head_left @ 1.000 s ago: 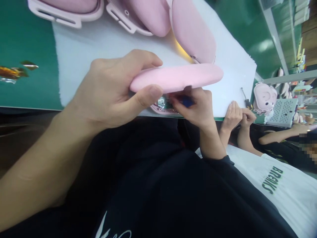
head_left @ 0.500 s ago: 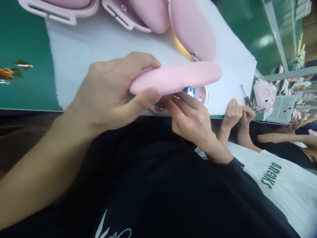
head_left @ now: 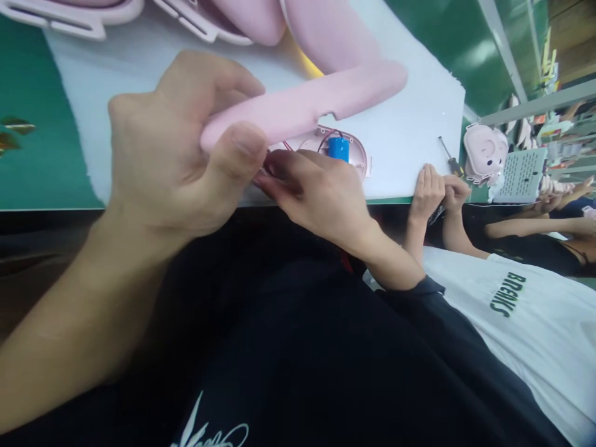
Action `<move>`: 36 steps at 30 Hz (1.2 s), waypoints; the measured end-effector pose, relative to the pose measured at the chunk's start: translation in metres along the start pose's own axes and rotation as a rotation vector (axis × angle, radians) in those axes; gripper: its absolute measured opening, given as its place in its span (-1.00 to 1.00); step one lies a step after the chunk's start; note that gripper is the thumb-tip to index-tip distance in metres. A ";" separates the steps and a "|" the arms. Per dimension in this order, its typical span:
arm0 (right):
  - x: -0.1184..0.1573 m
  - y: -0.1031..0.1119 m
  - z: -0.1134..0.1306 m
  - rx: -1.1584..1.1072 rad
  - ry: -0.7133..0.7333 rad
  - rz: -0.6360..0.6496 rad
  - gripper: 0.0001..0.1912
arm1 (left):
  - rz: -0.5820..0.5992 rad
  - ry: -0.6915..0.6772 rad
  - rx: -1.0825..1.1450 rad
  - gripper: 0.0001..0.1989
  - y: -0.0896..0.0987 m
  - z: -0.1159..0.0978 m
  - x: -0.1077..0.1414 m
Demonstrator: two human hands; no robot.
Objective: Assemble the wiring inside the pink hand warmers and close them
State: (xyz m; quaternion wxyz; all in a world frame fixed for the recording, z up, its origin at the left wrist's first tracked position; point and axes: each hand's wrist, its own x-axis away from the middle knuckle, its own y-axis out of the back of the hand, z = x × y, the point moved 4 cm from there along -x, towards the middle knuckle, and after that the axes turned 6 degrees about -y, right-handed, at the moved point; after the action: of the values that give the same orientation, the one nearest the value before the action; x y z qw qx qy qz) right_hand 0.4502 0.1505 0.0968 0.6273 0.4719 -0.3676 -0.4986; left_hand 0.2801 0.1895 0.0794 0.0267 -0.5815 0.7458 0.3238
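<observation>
A curved pink cover [head_left: 298,105] is held on edge by my left hand [head_left: 172,143], its thumb on the near side and its fingers on the far side. Beneath and beyond the cover, a pink shell [head_left: 358,155] lies open on the white cloth, with a blue block [head_left: 338,149] and thin dark and red wires inside. My right hand [head_left: 321,192] is at the shell's near left part, fingers bent together under the cover. What its fingertips hold is hidden.
More pink shells [head_left: 335,37] stand along the far side of the white cloth [head_left: 410,105]. A screwdriver [head_left: 451,158] lies to the right, near a co-worker's hands [head_left: 428,189]. A stacked pink part [head_left: 485,149] and a printed sheet [head_left: 520,177] lie beyond.
The cover has moved left and tilted, its right end rising, so the blue block and wires show more. My right hand has moved left. The whole view has shifted slightly.
</observation>
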 end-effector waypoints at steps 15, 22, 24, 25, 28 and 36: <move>-0.014 0.026 -0.024 -0.399 -0.041 0.085 -0.95 | -0.058 -0.056 -0.013 -0.20 -0.012 0.014 -0.001; -0.003 0.011 -0.044 -0.282 0.102 -0.054 -0.90 | -0.066 -0.099 -0.041 -0.27 -0.014 0.014 0.002; -0.001 0.012 -0.041 -0.218 0.150 -0.079 -0.88 | -0.064 -0.096 -0.039 -0.28 -0.013 0.012 0.002; 0.000 0.013 -0.040 -0.205 0.172 -0.094 -0.87 | -0.062 -0.093 -0.036 -0.28 -0.013 0.011 0.002; 0.002 0.013 -0.042 -0.270 0.171 -0.143 -0.87 | -0.059 -0.081 -0.031 -0.27 -0.011 0.010 0.002; -0.002 0.001 -0.047 -0.316 0.115 -0.145 -0.82 | -0.062 -0.088 -0.018 -0.28 -0.012 0.007 0.001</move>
State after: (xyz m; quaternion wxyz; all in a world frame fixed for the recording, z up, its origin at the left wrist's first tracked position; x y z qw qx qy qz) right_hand 0.4939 0.1630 0.0841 0.6759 0.4205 -0.2131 -0.5665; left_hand 0.2880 0.1913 0.0680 0.0644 -0.5896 0.7228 0.3547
